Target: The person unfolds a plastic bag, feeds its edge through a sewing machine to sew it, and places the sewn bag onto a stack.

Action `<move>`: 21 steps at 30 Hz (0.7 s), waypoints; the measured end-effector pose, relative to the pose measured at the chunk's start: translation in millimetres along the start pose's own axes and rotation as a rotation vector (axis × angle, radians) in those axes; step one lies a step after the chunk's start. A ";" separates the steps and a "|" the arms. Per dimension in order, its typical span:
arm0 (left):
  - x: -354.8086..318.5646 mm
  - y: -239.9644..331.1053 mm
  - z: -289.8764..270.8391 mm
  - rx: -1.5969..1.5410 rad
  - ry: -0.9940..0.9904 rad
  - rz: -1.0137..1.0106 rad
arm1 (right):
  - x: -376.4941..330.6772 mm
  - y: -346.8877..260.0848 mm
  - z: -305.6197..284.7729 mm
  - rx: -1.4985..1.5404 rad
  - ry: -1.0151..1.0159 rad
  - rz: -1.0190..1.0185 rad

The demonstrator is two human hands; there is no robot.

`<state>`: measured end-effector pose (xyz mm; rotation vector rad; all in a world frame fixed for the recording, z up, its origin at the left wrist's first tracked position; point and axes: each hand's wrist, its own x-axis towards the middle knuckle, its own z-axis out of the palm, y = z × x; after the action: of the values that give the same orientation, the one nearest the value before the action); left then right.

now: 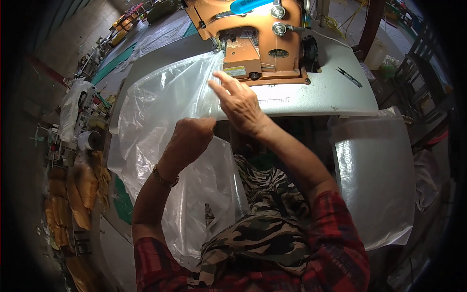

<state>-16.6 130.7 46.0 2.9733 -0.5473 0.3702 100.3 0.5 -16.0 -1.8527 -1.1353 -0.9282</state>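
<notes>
A large clear plastic sheet (160, 97) hangs off the left side of the table down over my lap. Its gathered upper corner reaches the needle area of an orange sewing machine (287, 46). My left hand (193, 136) is closed in a fist on the sheet's edge, just off the table's front. Farther up, my right hand (239, 103) has its fingers stretched out and apart, fingertips at the sheet's folded edge in front of the machine. The underside of that hand is hidden.
Dark thread snips (349, 77) lie on the pale machine table (335, 97), right of the machine. A stack of clear plastic sheets (372, 180) hangs at my right. Yellow-brown bundles (85, 190) and a white roll (89, 140) are at the left.
</notes>
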 end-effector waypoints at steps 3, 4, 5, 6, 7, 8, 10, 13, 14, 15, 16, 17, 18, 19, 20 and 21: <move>3.8 -1.9 -3.1 0.013 0.003 0.015 | 16.3 24.6 0.3 -0.095 -0.207 -0.179; 5.2 -2.9 -4.4 -0.020 -0.041 -0.005 | 16.7 31.3 2.0 -0.125 -0.332 -0.256; 6.8 -4.2 -5.7 -0.053 -0.086 -0.025 | 15.1 36.2 3.3 -0.127 -0.330 -0.260; 7.3 -7.4 -7.0 -0.050 -0.081 -0.027 | 15.3 38.6 3.7 -0.138 -0.352 -0.269; 7.7 -11.6 -8.8 -0.096 -0.110 -0.020 | 15.5 40.5 3.6 -0.151 -0.375 -0.278; 9.1 -15.4 -10.3 -0.142 -0.139 -0.011 | 9.9 42.4 7.8 -0.112 -0.263 -0.283; 26.2 -26.4 -16.4 -0.116 -0.062 -0.068 | -3.1 46.9 16.8 0.000 -0.152 -0.233; 72.2 -44.9 -8.9 0.049 0.483 0.032 | -9.9 45.0 24.7 0.089 -0.086 -0.163; 80.1 -63.0 1.3 0.057 0.488 0.028 | -7.9 42.7 29.6 0.107 -0.009 -0.168; 84.7 -85.9 14.4 0.165 0.488 -0.041 | -5.3 40.2 34.0 0.125 0.068 -0.175; 91.2 -97.0 18.2 0.266 0.486 -0.107 | -6.5 41.4 35.4 0.134 0.048 -0.171; 93.9 -109.4 19.6 0.269 0.493 -0.109 | -8.1 41.3 37.3 0.146 0.031 -0.162; 97.4 -115.3 19.5 0.130 0.248 -0.313 | -10.4 42.8 37.5 0.166 0.047 -0.163; 101.1 -120.6 19.9 -0.011 -0.001 -0.510 | -12.0 44.3 38.2 0.188 0.062 -0.166; 105.3 -125.6 21.5 0.070 0.010 -0.522 | -13.0 45.8 39.2 0.188 0.061 -0.172; 107.0 -131.2 22.4 0.070 0.015 -0.528 | -13.1 45.7 39.9 0.198 0.091 -0.173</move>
<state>132.7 213.6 45.0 3.0182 0.2627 0.3609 145.5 16.1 -55.5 -1.5579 -1.2968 -0.9502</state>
